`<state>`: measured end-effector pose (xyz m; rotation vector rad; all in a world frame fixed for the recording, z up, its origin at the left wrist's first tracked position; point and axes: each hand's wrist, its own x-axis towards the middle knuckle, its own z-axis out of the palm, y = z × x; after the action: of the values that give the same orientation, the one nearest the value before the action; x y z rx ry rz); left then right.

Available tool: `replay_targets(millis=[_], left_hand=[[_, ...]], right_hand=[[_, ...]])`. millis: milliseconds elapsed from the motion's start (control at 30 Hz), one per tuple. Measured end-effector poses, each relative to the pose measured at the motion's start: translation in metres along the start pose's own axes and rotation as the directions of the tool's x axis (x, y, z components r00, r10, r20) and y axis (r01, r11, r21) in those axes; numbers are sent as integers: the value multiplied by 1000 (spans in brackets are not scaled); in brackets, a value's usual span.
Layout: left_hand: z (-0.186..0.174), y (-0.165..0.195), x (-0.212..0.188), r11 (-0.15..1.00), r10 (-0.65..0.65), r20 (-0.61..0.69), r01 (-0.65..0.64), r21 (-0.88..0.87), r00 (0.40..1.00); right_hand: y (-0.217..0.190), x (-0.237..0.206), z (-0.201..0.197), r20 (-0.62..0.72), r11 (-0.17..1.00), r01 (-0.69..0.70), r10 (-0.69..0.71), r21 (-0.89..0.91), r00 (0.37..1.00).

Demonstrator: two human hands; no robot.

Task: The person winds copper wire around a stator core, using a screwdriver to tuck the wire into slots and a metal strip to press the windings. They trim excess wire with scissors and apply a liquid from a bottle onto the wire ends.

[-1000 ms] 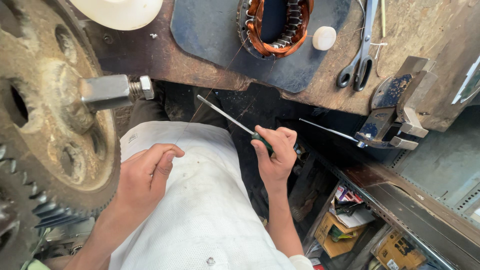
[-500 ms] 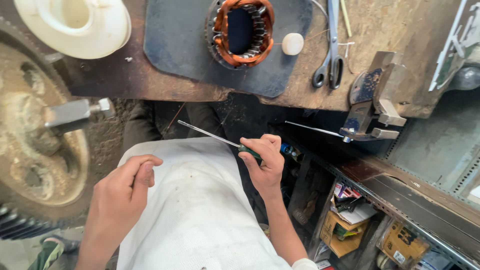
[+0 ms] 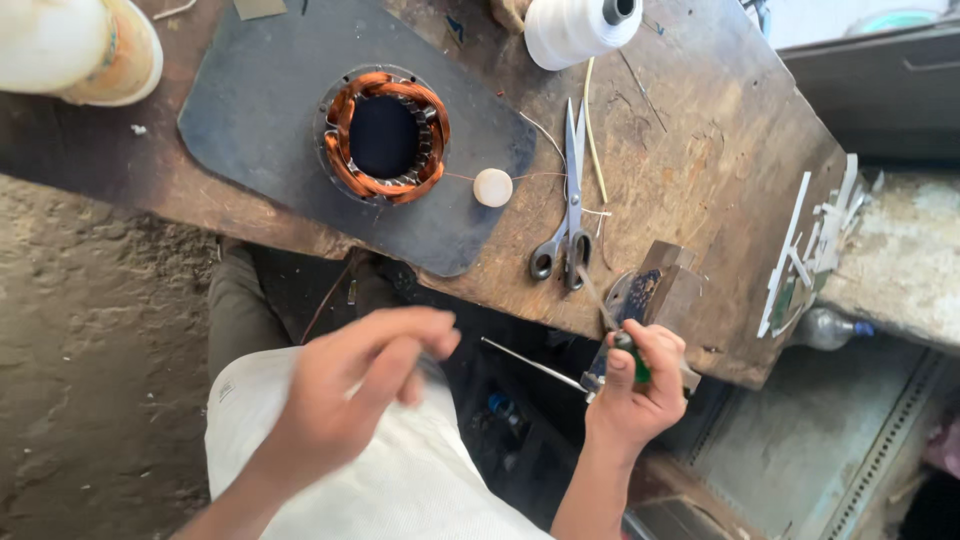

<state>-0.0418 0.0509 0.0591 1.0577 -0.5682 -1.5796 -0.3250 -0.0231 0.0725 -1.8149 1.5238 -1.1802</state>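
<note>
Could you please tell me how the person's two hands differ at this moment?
The right hand is closed around a green-handled screwdriver near the bench edge; the left hand holds nothing, fingers loosely curled. The right hand looks sharp, while the left hand is motion-blurred. Both are bare and hover above the lap, below the bench.

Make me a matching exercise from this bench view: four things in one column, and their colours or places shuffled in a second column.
Things:
1. stator winding
2. scissors
3. thread spool
4. screwdriver

Descriptions:
A. green handle, gripped in the right hand
B. white, at the bench's far edge
C. copper-coloured, on the dark mat
D. metal, lying shut right of the small round disc

Pairs: 1-C, 2-D, 3-B, 4-A
</note>
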Motion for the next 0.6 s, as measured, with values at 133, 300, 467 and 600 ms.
replay_targets(millis=[133, 300, 467, 600], left_hand=[[64, -78, 122, 845, -203, -123, 110, -524, 971], [79, -90, 173, 785, -49, -343, -176, -594, 938], [74, -97, 126, 906, 58, -378, -208, -369, 924], [63, -130, 60, 982, -32, -449, -57, -183, 893]], right_hand=[[25, 24, -27, -8, 985, -25, 27, 173, 1000], [42, 36, -41, 103, 986, -15, -2, 164, 995], [56, 51, -46, 268, 998, 59, -50, -25, 962], [64, 66, -32, 455, 984, 180, -154, -14, 877]])
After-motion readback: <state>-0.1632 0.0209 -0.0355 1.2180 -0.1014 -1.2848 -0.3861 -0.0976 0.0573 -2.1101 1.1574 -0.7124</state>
